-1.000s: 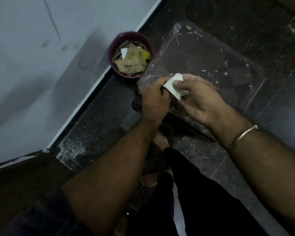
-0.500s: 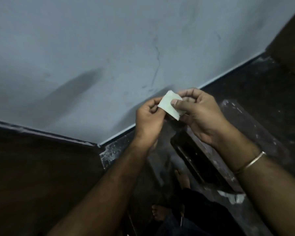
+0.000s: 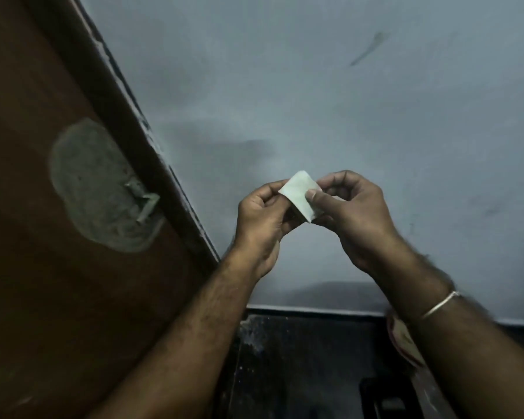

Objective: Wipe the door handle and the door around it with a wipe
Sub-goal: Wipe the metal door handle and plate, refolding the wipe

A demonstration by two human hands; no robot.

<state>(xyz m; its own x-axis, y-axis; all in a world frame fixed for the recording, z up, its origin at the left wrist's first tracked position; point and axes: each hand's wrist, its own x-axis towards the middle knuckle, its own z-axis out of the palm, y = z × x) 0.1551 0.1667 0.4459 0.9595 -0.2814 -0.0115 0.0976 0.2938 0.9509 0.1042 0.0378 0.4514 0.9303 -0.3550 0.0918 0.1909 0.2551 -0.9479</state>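
Note:
A small folded white wipe (image 3: 300, 193) is held between both hands in front of the grey wall. My left hand (image 3: 262, 220) pinches its left edge, and my right hand (image 3: 350, 211) pinches its right side with the thumb on top. At the left stands the brown door (image 3: 43, 282). On it a small metal handle (image 3: 144, 204) sits on a dusty grey smeared patch (image 3: 91, 186), well to the left of both hands.
The dark door frame (image 3: 152, 146) runs diagonally between door and grey wall (image 3: 345, 101). Below lies dark speckled floor (image 3: 300, 358). The rim of a bin (image 3: 401, 340) shows behind my right forearm, and a dark object (image 3: 384, 400) lies at the bottom.
The view has swung up from the floor and bin to the wall, and the door with its handle has come into sight at the left. Both hands keep holding the wipe.

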